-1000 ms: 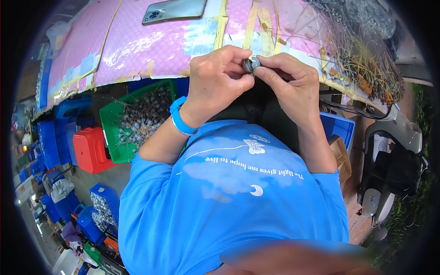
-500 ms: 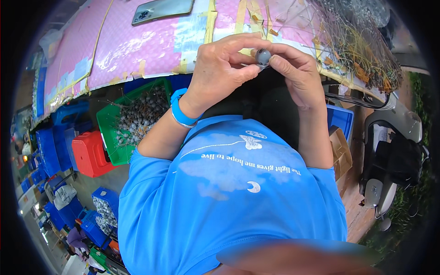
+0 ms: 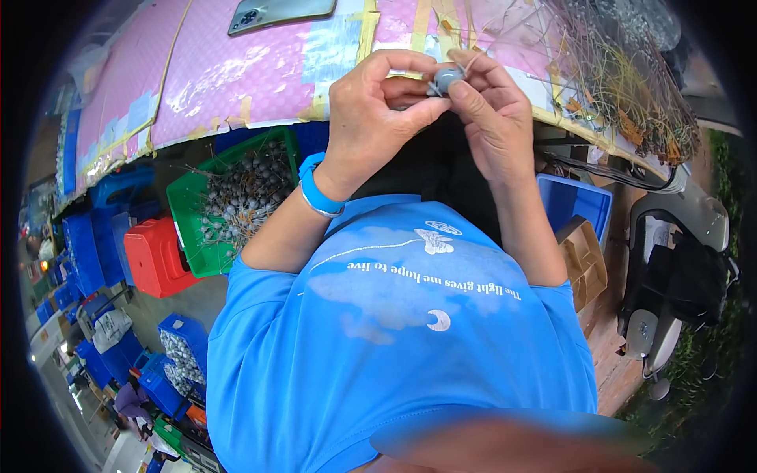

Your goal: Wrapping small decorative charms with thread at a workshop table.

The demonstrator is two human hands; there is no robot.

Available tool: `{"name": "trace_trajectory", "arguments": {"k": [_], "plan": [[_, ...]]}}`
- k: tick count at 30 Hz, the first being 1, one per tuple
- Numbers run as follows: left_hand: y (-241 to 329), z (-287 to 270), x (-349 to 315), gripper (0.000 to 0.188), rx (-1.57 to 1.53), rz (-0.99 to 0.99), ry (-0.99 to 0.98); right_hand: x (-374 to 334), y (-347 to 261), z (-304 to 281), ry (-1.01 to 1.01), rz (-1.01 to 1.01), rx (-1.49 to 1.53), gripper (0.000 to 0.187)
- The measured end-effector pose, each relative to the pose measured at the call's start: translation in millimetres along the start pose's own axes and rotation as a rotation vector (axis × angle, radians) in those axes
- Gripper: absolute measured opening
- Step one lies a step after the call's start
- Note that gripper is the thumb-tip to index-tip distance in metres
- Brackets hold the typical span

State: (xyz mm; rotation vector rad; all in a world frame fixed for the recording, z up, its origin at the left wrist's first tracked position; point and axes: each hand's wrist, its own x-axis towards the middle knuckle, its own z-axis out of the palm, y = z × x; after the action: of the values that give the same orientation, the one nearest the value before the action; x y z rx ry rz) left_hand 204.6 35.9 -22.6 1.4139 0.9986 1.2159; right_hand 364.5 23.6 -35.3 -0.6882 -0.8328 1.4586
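Note:
Between my two hands, just over the near edge of the table, is a small round grey part [image 3: 448, 80]. My right hand [image 3: 495, 106] pinches it from the right between thumb and fingers. On its left side, my left hand [image 3: 378, 106] also closes on it, thumb and fingertips meeting at the part. A pale thin piece sticks out beside it near my right fingers; its exact shape is too small to tell. A blue band [image 3: 317, 189] circles my left wrist. The table [image 3: 229, 75] has a pink, taped covering.
A phone [image 3: 280, 13] lies at the table's far side. Thin wires [image 3: 631, 87] heap at the far right. Below the table's left edge, a green crate [image 3: 193, 213] holds many grey balls with wires, beside a red bin [image 3: 158, 256]. A blue bin [image 3: 587, 205] and paper bag [image 3: 583, 260] stand right.
Both hands have shifted slightly left and up with the round grey part. The part has turned, and my right fingers have spread differently around it.

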Motion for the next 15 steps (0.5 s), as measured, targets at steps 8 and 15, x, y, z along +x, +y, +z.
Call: {"name": "trace_trajectory", "arguments": {"k": [8, 15], "plan": [[18.3, -30.4, -17.4, 0.02, -0.011, 0.084, -0.208, -12.4, -20.9, -6.3, -0.195, -0.061, -0.482, 0.026], [20.5, -41.8, -28.6, 0.021, 0.173, 0.318, -0.14, -14.0, -17.9, 0.7, -0.347, -0.139, -0.447, 0.024]]}}
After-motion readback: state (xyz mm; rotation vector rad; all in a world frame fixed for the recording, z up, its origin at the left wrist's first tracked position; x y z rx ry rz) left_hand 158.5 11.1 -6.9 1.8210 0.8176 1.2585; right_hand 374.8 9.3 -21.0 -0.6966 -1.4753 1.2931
